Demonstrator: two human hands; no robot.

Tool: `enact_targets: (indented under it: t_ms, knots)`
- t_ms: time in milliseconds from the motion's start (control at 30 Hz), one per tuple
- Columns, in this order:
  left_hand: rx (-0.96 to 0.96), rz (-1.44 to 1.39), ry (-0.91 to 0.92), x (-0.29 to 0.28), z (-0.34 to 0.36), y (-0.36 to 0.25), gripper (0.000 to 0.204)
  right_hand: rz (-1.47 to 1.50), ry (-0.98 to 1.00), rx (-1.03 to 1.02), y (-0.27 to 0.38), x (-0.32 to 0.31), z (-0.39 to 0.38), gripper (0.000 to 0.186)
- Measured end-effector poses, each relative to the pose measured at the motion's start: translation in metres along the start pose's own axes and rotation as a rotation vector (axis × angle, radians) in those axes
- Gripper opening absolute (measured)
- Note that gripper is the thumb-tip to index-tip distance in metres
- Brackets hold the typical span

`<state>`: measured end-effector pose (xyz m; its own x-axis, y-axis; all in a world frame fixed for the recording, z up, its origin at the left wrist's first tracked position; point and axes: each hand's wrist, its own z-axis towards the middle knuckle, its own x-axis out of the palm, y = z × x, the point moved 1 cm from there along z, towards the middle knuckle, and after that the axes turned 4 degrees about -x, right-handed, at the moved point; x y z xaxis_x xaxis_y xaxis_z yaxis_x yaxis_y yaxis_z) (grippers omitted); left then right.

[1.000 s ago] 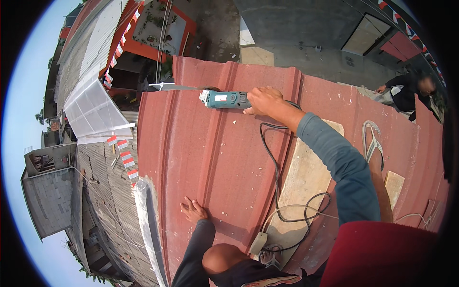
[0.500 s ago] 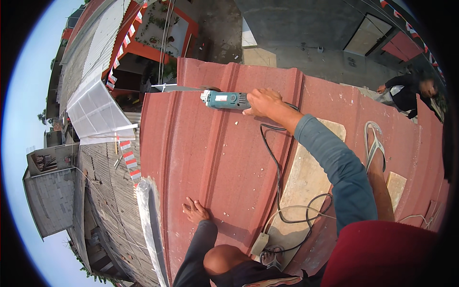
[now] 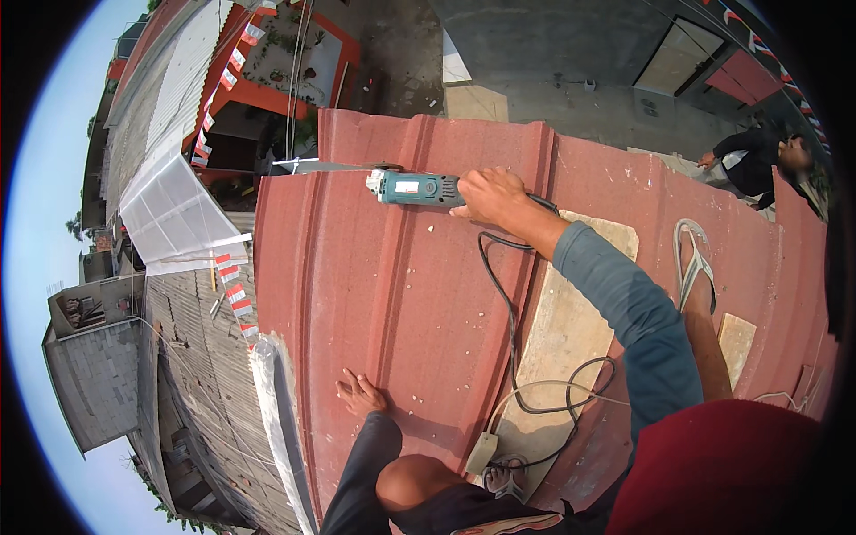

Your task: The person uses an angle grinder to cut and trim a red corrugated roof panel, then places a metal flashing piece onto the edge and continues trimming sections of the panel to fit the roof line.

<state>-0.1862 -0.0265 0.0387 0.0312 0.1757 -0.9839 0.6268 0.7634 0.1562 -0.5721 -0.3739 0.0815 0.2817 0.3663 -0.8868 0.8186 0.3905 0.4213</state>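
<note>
Angle grinder (image 3: 415, 188) over a red roof (image 3: 357, 267), left grip (image 3: 363, 393) spread flat near the left edge, black cable (image 3: 513, 327) looped across a pale board (image 3: 575, 299), right grip (image 3: 495, 194) closed around the grinder near the far edge, person (image 3: 744, 165) beyond.

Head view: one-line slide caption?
Right hand holds a grinder at a slit in the red roof; left hand rests on the roof.

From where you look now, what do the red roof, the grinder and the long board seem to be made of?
Roof: probably thin sheet metal with a matt red coating; the raised ribs suggest it. Grinder: likely smooth teal plastic, with moulded vents; its head looks silvery, so probably bare metal. Board: perhaps worn plywood, pale, dull and blotchy, but cement board is possible.
</note>
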Motion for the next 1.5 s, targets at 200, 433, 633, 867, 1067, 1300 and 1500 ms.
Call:
enact_targets:
  t_ms: [200,433,633,867,1067,1300,1500]
  knots:
    - [-0.004,-0.024,-0.009,-0.002,-0.003,-0.005,0.057,0.037,-0.034,-0.041,-0.007,0.005,0.004,0.05]
    - [-0.026,-0.115,0.012,-0.003,-0.002,-0.002,0.057,0.018,0.049,-0.008,-0.002,-0.001,0.009,0.044]
    - [-0.037,-0.117,0.028,-0.002,-0.002,-0.002,0.057,0.052,0.094,0.01,-0.004,-0.001,0.014,0.047]
    - [0.01,-0.126,-0.023,0.005,0.003,0.008,0.056,0.118,0.053,0.007,0.0,-0.009,0.013,0.052]
    - [-0.036,-0.087,-0.003,-0.001,-0.003,-0.003,0.055,0.0,0.003,-0.037,0.0,0.002,-0.003,0.05]
    - [0.003,-0.025,-0.035,-0.002,-0.003,-0.003,0.054,0.086,-0.134,0.023,-0.01,0.0,-0.046,0.066]
    - [-0.005,-0.053,-0.068,0.001,-0.002,0.0,0.052,0.019,-0.108,0.065,-0.032,-0.005,-0.069,0.061]
